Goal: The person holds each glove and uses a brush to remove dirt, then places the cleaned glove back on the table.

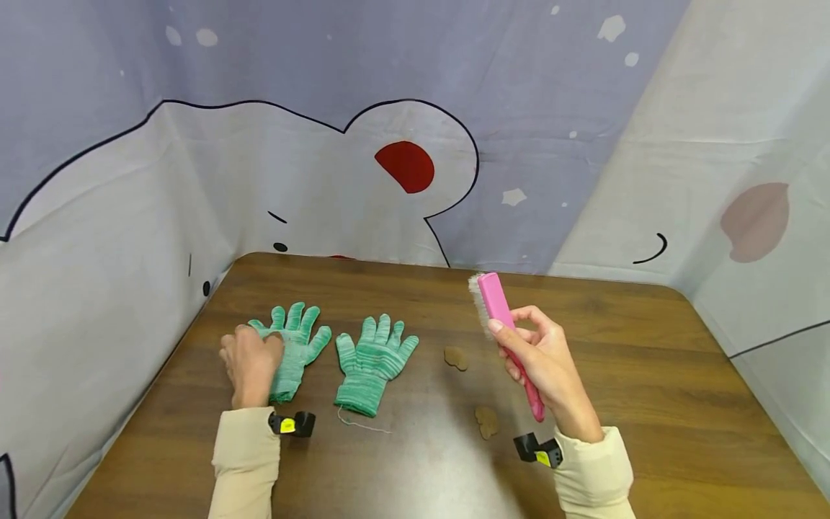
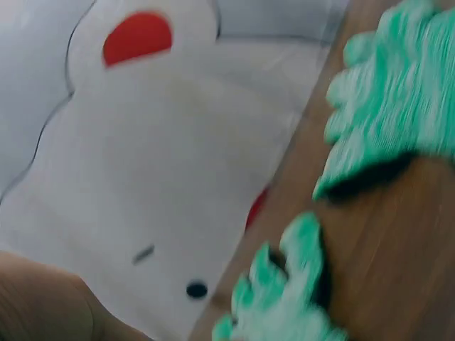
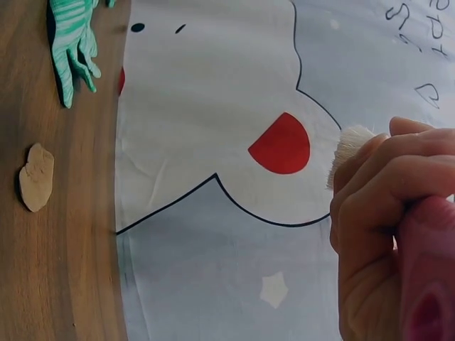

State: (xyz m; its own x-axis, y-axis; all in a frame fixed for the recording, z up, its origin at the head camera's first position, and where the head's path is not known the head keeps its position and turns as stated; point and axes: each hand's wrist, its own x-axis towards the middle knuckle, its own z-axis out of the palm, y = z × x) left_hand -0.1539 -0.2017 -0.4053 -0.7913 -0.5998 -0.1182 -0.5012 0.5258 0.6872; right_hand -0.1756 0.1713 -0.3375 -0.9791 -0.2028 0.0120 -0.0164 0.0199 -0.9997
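Brown wood-grain table (image 1: 655, 360), cartoon-print cloth (image 1: 545, 79) behind. On my feed the right hand (image 1: 543, 357) grips a pink plastic, white-bristled brush (image 1: 496, 299) mid-air; left hand (image 1: 251, 362) is at a striped green knit glove (image 1: 297, 352), can't tell if pinching. Looks early: brush up, bristles (image 1: 478, 299) touching nothing yet.

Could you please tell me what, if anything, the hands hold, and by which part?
The right hand holds the pink brush by its middle; whether the left hand holds anything is unclear.
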